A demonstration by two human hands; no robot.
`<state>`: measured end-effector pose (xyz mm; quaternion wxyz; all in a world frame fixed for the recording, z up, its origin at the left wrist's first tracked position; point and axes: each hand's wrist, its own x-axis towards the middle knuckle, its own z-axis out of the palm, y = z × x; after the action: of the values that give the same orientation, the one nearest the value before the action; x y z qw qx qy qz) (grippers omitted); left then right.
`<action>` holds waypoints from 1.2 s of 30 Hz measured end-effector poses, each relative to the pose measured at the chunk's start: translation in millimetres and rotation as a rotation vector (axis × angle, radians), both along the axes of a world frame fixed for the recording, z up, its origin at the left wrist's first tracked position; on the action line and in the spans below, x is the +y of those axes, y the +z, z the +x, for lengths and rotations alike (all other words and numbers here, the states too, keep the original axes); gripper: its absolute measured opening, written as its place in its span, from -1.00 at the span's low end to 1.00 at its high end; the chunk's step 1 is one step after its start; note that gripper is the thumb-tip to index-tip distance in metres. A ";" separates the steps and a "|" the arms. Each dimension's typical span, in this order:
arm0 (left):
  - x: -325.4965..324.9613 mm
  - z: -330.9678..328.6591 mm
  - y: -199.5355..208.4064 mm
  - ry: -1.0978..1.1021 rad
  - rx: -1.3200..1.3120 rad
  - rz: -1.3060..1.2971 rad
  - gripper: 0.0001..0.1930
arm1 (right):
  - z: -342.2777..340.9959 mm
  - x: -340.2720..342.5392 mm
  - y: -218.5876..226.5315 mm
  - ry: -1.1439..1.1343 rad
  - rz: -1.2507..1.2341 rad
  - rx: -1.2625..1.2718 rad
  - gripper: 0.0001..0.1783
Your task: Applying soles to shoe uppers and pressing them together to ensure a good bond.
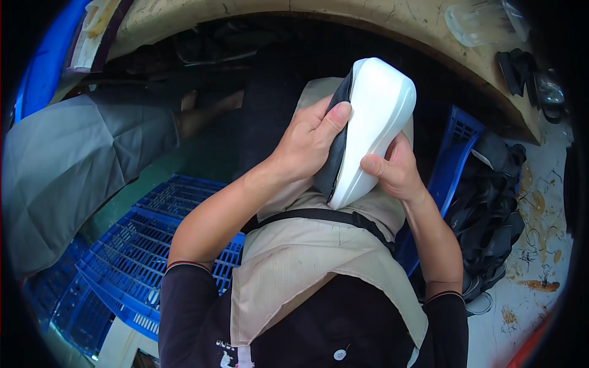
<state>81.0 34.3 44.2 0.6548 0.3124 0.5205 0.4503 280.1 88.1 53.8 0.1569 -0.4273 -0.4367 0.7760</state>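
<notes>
A shoe with a thick white sole and a black upper is held over my lap, on its side. The broad end of the sole points away from me, and the narrower end rests close to my waist. My left hand is wrapped round the black upper, its thumb pressing at the seam where upper and sole meet. On the other side my right hand grips the sole's right edge, thumb on the white face and fingers mostly hidden behind. A beige apron covers my lap.
A blue plastic crate stands at my left, near another person's grey-clad leg. To the right are a blue crate edge and piled black shoe parts. A worn bench curves across the far side, bearing a clear plastic container.
</notes>
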 end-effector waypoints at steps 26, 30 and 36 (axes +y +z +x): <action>-41.7 -15.3 -47.3 -0.142 0.085 0.328 -0.06 | 1.0 -13.9 -24.9 0.008 -0.029 -0.015 0.13; -11.5 -34.7 24.9 0.057 0.196 0.268 -0.06 | -12.1 13.7 9.0 -0.154 0.148 0.023 0.12; 40.8 2.6 78.6 0.180 1.044 0.527 -0.20 | -73.3 25.9 79.8 -0.250 0.374 0.421 0.10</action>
<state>83.6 75.2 122.8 0.1714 0.5994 0.6689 0.4049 206.8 114.0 133.6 0.4140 -0.2712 -0.4740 0.7283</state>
